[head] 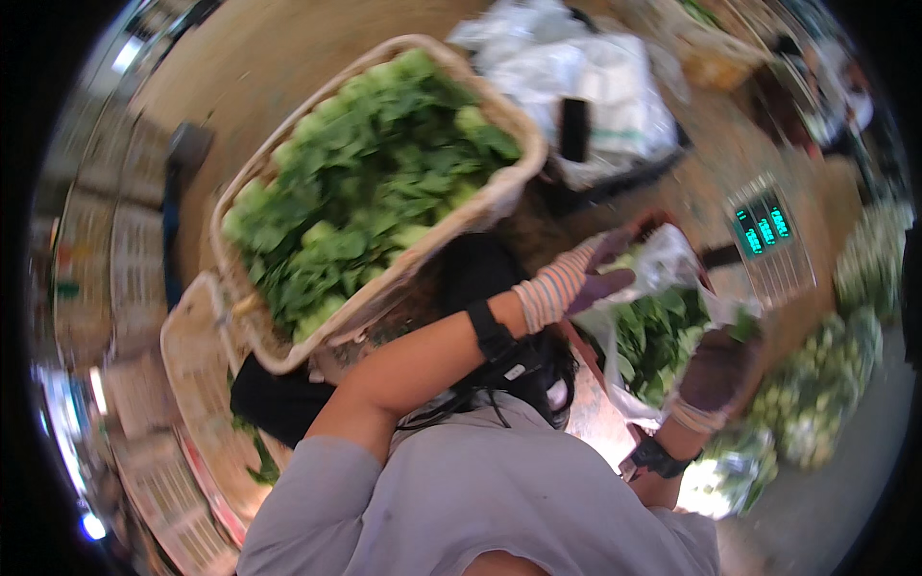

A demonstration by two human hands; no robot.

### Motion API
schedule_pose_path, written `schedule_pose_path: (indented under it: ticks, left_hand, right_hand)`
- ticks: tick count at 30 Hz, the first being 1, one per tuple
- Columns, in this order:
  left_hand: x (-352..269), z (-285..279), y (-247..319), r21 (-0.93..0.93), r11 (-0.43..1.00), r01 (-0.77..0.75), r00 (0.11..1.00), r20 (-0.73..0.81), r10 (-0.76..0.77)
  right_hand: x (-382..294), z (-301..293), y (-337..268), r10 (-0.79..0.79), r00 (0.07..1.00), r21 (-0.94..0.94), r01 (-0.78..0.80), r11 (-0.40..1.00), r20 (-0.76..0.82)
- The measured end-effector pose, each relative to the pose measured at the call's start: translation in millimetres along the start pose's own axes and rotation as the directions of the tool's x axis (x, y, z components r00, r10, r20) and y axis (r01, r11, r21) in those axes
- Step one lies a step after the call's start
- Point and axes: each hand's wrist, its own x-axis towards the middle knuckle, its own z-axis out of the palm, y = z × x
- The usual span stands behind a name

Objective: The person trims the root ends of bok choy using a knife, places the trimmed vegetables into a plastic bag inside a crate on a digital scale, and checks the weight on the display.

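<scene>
Both my hands wear gloves with striped cuffs and dark purple palms. My left hand (pixel 576 281) is at the upper left edge of a clear plastic bag (pixel 612 353), fingers spread; whether they touch the film I cannot tell. The bag holds leafy green vegetables (pixel 659 331) and sits in a reddish frame or tray. My right hand (pixel 720 363) is blurred at the bag's right side, with a bit of green leaf near its fingertips; its grip is unclear. Beyond the bag stands a digital scale display (pixel 765 227) with lit green digits.
A large plastic crate (pixel 533 155) of leafy greens (pixel 374 173) stands to the left. White plastic sacks (pixel 612 79) lie ahead, with a dark phone-like object (pixel 574 129) on them. Bagged vegetables (pixel 814 403) lie at the right. Stacked crates (pixel 137 273) line the far left.
</scene>
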Motion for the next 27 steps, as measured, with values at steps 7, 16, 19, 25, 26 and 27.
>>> schedule_pose_path:
  ticks: [7,16,19,25,26,27]
  left_hand:
    - [-138,-77,1,-0.227,0.955,0.192,0.962,-0.152,-0.229]
    - [-295,-184,34,-0.541,0.806,-0.238,0.630,-0.718,-0.296]
    - [-336,-247,44,-0.391,0.859,-0.331,0.637,-0.764,-0.102]
    - [-336,-320,97,-0.239,0.749,-0.619,0.404,-0.914,0.043]
    - [-334,-324,94,-0.247,0.756,-0.606,0.412,-0.910,0.034]
    - [-327,-323,90,-0.267,0.763,-0.589,0.428,-0.904,0.014]
  right_hand:
    - [45,151,168,0.167,0.694,0.100,-0.327,0.940,0.700]
    - [-217,313,352,0.560,-0.630,-0.428,0.368,0.825,0.538]
    - [-138,324,475,0.475,-0.023,-0.441,0.334,0.833,0.880]
    - [-2,372,598,0.755,0.555,-0.673,0.709,-0.211,0.348]
    - [5,371,617,0.772,0.575,-0.627,0.713,-0.313,0.269]
    - [14,362,632,0.777,0.604,-0.569,0.707,-0.420,0.178]
